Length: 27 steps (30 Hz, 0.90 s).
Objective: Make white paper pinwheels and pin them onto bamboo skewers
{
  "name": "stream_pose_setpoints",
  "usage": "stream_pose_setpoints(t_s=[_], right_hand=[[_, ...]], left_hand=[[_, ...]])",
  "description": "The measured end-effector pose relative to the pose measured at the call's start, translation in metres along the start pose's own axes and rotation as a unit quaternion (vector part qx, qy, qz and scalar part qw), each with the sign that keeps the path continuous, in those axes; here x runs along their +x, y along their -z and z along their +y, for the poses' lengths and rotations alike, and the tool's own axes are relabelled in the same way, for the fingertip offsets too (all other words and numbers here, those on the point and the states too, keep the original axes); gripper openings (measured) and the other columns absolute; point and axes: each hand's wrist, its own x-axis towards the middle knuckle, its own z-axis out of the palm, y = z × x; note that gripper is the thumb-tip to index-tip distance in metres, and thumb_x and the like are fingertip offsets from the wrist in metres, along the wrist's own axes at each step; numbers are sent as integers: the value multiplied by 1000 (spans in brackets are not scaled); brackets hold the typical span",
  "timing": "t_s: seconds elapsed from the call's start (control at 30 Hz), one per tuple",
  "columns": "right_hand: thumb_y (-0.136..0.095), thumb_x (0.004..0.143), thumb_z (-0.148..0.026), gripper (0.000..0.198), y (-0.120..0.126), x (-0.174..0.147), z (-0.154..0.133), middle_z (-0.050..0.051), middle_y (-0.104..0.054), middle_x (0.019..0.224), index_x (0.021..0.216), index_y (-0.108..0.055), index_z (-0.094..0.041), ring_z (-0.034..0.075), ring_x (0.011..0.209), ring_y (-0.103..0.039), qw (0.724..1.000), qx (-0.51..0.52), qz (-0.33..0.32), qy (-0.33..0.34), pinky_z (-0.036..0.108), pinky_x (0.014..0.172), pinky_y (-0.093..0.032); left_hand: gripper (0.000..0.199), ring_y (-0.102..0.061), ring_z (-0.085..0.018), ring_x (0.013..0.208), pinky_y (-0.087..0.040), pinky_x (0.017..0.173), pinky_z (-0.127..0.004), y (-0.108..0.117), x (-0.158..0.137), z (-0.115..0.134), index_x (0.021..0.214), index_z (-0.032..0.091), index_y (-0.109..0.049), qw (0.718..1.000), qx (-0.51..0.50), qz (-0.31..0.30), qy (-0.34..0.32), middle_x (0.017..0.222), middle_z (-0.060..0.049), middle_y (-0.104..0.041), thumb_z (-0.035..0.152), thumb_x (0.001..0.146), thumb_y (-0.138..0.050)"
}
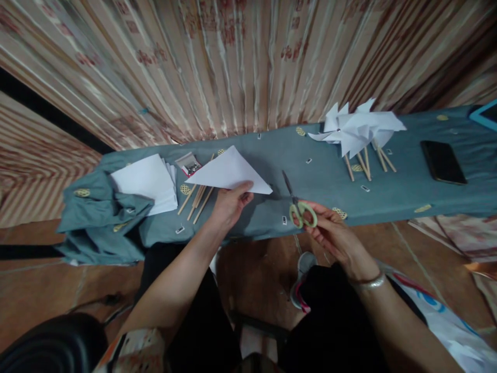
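A white sheet of paper folded into a triangle (233, 170) is pinched at its lower edge by my left hand (232, 203), thumb on top. My right hand (330, 228) has its fingers at the green handles of a pair of scissors (298, 210); the blades point up and away, apart from the paper. Several wooden sticks (199, 199) lie partly under the folded paper. Beside them is a small open packet of metal bits (189, 165), too small to name. A stack of white paper sheets (145, 181) sits farther left.
Several white paper pinwheels (361, 127) on wooden sticks lie at the right of the cloth-covered narrow table (264, 223). A black phone (442, 161) rests beyond them, with a blue-edged object (485, 116) at the far right. Pleated curtain (240, 67) hangs behind.
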Motion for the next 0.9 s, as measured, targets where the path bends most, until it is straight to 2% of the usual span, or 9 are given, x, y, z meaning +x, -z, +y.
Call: stream_pose_setpoints(t_s=[0.13,0.27,0.37,0.7,0.9], right_hand=[[-82,65,-49,44,-18,-4,8,5,-75,91,101,-73,-26,16,76,-68,995,55,-77,-24,25,62,-54],[-80,65,-57,60,-29,-9,12,8,-73,91,113,-70,-22,16,74,-64,992,-20,-126,-4,28,64,-52],[-79,67,-56,60,-33,-10,12,7,-71,90,115,-69,-20,16,71,-61,986,-69,-150,8,30,66,-52],[-80,69,-47,49,-34,-9,13,2,-69,83,111,-71,-24,14,69,-59,982,-83,-172,9,27,64,-49],[-81,69,-44,49,-30,-9,14,4,-70,85,112,-71,-23,14,70,-60,981,-79,-175,-5,27,62,-48]], left_hand=[[25,-60,-8,63,-47,57,-19,2,0,1,73,14,-62,1000,-13,-4,2,70,3,-66,6,54,-76],[23,-63,-11,70,-52,61,-22,3,-1,-3,78,14,-64,1000,7,-11,-1,78,1,-68,7,59,-74],[23,-65,-13,74,-55,66,-26,3,-4,-8,83,14,-66,999,28,-17,13,82,0,-69,8,62,-72],[31,-66,-15,67,-55,59,-25,2,-11,-15,90,15,-69,996,57,-60,24,78,-1,-71,10,59,-72],[30,-69,-18,73,-57,65,-29,2,-11,-14,88,16,-67,995,65,-65,31,81,-2,-72,9,59,-70]])
